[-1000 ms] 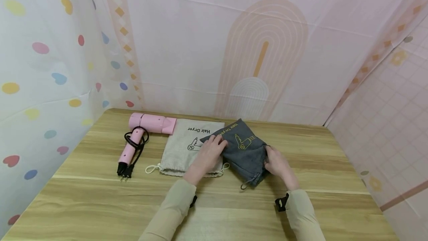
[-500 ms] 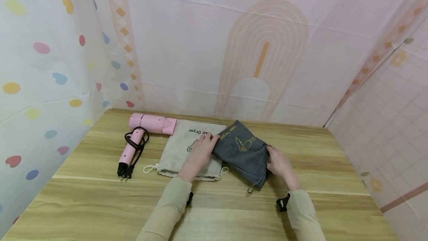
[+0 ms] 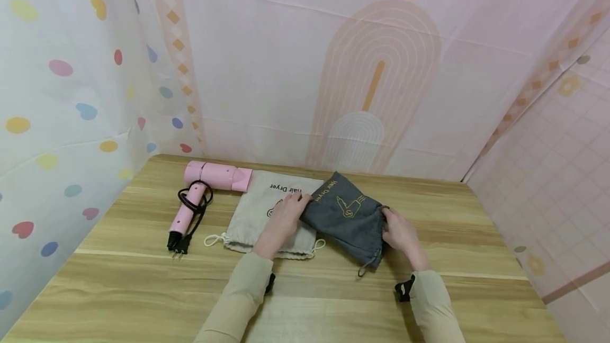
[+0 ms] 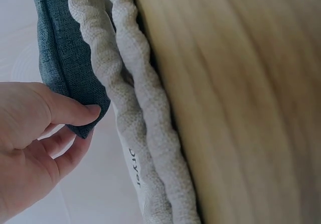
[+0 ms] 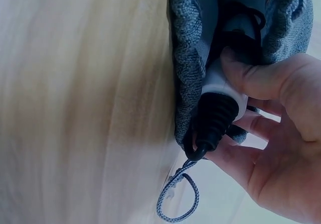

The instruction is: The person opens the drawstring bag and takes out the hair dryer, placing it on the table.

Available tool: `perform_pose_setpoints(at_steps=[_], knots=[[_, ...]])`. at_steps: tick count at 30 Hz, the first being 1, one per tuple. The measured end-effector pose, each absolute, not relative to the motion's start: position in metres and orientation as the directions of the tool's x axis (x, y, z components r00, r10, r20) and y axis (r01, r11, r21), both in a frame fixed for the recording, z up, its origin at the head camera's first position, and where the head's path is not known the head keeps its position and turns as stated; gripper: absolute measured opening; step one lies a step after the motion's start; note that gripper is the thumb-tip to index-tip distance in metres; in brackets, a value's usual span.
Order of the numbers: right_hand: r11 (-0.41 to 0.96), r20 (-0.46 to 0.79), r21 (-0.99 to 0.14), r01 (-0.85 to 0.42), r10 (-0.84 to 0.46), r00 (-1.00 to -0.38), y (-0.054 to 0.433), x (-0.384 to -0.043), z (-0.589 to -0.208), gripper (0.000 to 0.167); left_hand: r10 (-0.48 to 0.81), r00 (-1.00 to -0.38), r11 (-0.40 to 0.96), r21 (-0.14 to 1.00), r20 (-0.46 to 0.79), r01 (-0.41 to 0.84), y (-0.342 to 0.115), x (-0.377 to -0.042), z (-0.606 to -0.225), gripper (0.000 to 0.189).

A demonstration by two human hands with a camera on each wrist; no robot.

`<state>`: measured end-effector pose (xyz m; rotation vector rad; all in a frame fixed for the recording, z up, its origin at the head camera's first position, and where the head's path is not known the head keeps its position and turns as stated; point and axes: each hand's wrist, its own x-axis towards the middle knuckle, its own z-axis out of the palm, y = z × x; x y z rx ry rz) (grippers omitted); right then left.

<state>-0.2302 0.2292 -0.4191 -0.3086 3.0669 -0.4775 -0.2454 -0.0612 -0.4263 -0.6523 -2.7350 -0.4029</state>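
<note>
In the head view a dark grey drawstring bag [image 3: 348, 226], printed with a yellow hair dryer outline, lies slanted at the middle of the table. My left hand [image 3: 286, 216] pinches its left corner [image 4: 83, 123] between thumb and fingers. At the bag's right side, my right hand [image 3: 399, 232] grips the handle end of a hair dryer [image 5: 218, 86] in the bag's mouth. That handle is white, with a black ribbed cord sleeve [image 5: 215, 118]; the rest of the dryer is hidden inside the cloth. A cord loop [image 5: 193, 196] hangs from the bag.
A beige drawstring bag [image 3: 252, 216] lies flat under my left hand, partly overlapped by the grey bag. Left of it rests a pink hair dryer [image 3: 219, 176] with its black cord [image 3: 206, 208] wound round the handle. Patterned curtains [image 3: 262, 68] enclose the wooden table [image 3: 324, 311].
My left hand has shifted left and drawn the grey bag's corner with it. The bag has turned slightly, its drawstring end swinging right. My right hand has barely moved.
</note>
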Motion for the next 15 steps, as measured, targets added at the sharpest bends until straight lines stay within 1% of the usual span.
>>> perform_pose_setpoints(at_steps=[8,15], knots=[[0.932,0.012,-0.313,-0.184,-0.19,-0.982,0.2351,-0.2314,-0.4207,0.047,0.391,-0.847,0.857,0.194,0.36,0.478,-0.0619,-0.2453,-0.427,0.041],[0.925,0.035,-0.324,-0.198,-0.198,-0.98,0.2375,-0.2323,-0.4198,0.044,0.382,-0.849,0.858,0.203,0.365,0.472,-0.0635,-0.2455,-0.4283,0.041]])
